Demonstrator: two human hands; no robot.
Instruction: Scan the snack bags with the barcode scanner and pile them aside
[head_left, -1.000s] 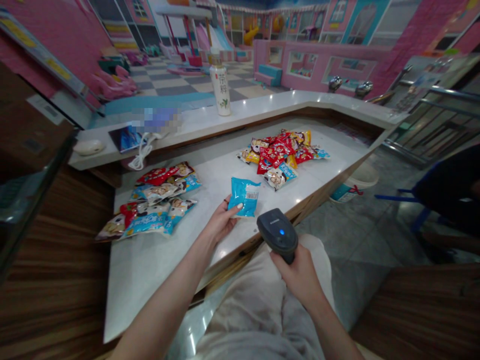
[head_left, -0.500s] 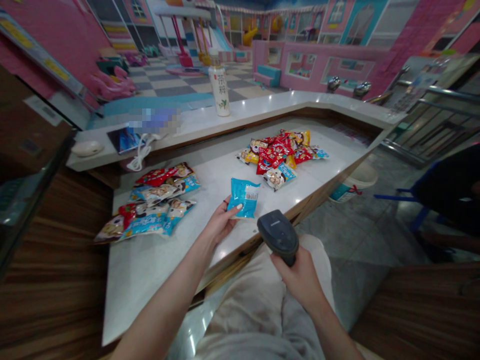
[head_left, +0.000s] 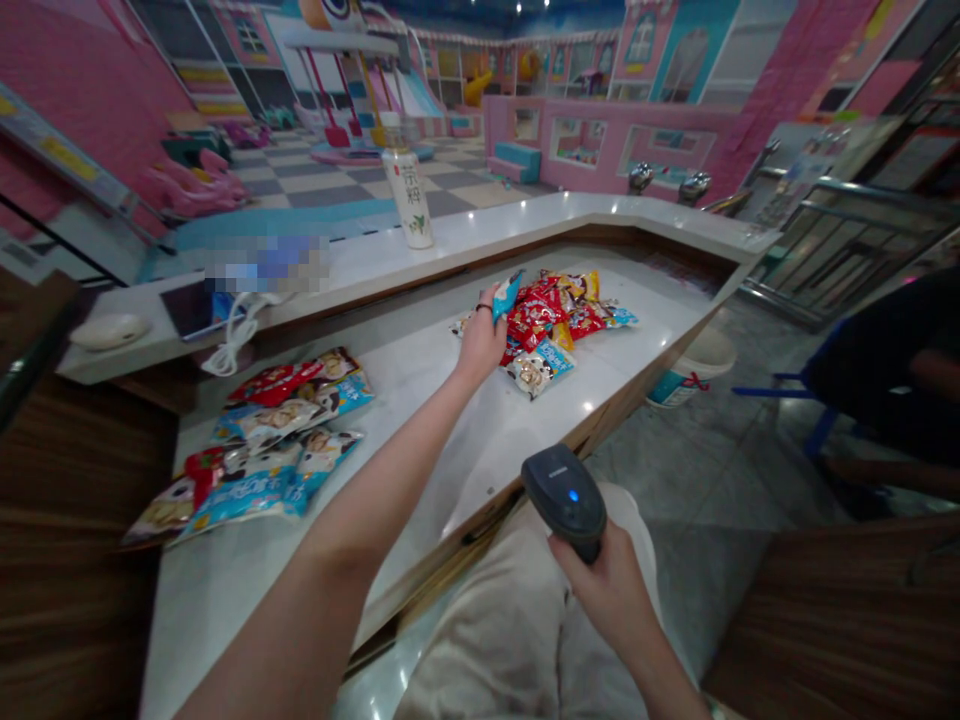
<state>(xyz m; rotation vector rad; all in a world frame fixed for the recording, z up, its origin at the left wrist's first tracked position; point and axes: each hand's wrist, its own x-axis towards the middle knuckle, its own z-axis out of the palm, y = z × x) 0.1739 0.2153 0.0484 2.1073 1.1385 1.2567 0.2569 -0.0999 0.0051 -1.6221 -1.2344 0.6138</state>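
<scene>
My left hand [head_left: 484,335] reaches across the counter, its fingers closed on a blue snack bag [head_left: 508,293] held at the left edge of a heap of red, yellow and blue snack bags [head_left: 544,308]. A blue-and-white snack bag [head_left: 539,369] lies at the front of that heap. Gripped in my right hand [head_left: 600,570] is a dark barcode scanner [head_left: 564,498], low over my lap, with a blue light lit on its top. Several more snack bags [head_left: 262,440] lie in a second group on the left of the counter.
The white counter [head_left: 427,440] has a raised ledge [head_left: 465,225] along its back. On the ledge stand a white-labelled bottle [head_left: 409,195], a white cable [head_left: 236,335] and a pale oval object [head_left: 110,332]. A bucket [head_left: 694,368] and a dark-clothed person [head_left: 892,380] are to the right.
My left hand has carried the blue bag forward from the counter's near edge to the heap. A blue light now shows on the scanner, which my right hand still holds. The view has shifted slightly.
</scene>
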